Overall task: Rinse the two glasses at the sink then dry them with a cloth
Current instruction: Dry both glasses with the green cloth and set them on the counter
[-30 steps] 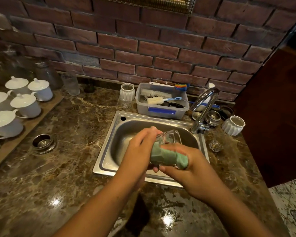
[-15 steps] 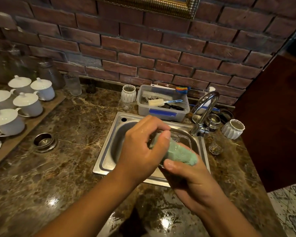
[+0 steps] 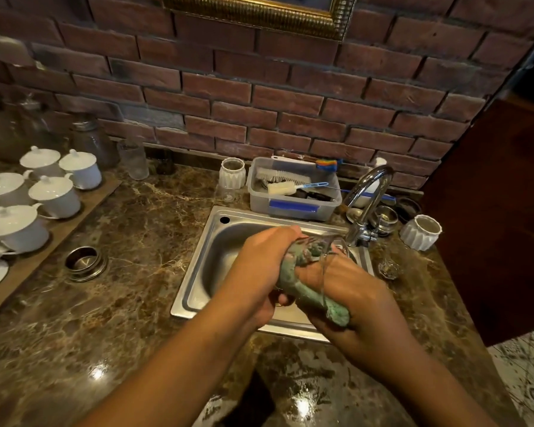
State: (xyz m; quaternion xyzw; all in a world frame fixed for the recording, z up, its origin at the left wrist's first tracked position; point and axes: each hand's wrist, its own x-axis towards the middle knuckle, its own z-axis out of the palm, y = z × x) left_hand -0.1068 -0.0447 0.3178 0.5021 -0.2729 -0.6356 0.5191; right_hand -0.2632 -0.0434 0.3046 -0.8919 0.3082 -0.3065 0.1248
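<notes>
Over the steel sink (image 3: 195, 260) I hold a clear glass (image 3: 327, 246) lying on its side, with a green cloth (image 3: 318, 298) pushed into and around it. My left hand (image 3: 259, 269) grips the glass and cloth from the left. The cloth's lower end sits in the curled fingers of my right hand (image 3: 364, 300), some of which show through the glass wall. How far the glass reaches under the hands is hidden. A small clear glass (image 3: 389, 268) stands on the counter just right of the sink.
The chrome faucet (image 3: 367, 195) arches over the sink's right rear corner. Behind the sink is a plastic tub (image 3: 293, 208) of brushes, beside white ribbed cups (image 3: 421, 232). White lidded cups (image 3: 53, 195) fill a board at the left. A metal ring (image 3: 85, 261) lies on the marble counter.
My left hand has come off the top of the cloth to the glass's left side. The glass and cloth have turned between my hands, and the view has tilted up slightly.
</notes>
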